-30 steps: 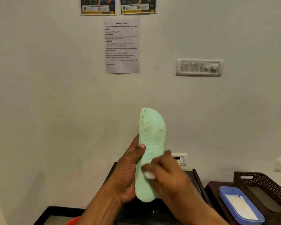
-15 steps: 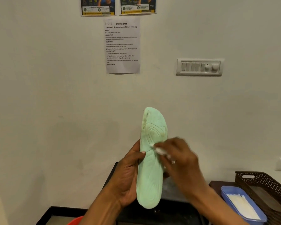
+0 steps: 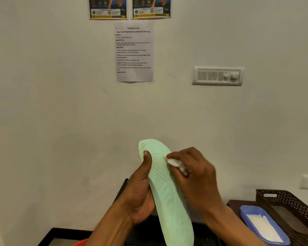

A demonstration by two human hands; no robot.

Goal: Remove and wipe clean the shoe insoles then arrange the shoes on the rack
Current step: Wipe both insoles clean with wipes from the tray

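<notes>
Two hands: both busy, held up in front of a plain wall.
Left hand (image 3: 140,197): wrapped round the left edge of a pale mint-green foam insole (image 3: 169,201), thumb lying flat up its face. The fingers are behind it, so I can't see them.
Insole position: up in the air between the two hands, toe end high and leaning a bit left. The heel end points down toward the camera and is cut off at the bottom edge. It has curved grooves across the face and a few tiny dark specks near the toe.
Right hand (image 3: 197,176): fingers curled, pinching a small scrunched white wipe (image 3: 174,163) and pressing it on the insole's right edge, just across from the left thumb.
Below the hands: flat black surface (image 3: 144,231), mostly hidden by the forearms. A sliver of something red-orange (image 3: 82,243) shows left of the left forearm.
Right of the right forearm: shallow blue plastic tray (image 3: 243,213) with white folded sheets (image 3: 263,228) in it. Just beside it, further right, is a dark brown perforated plastic basket (image 3: 288,199).
Wall, above the right hand: pale grey switch panel (image 3: 217,76) with rockers and a round knob.
Wall, above the hands: white printed paper sheet (image 3: 134,52) headed "TASK ID: 2723". Over that are two dark posters with yellow strips (image 3: 108,8), cut off at the top.
</notes>
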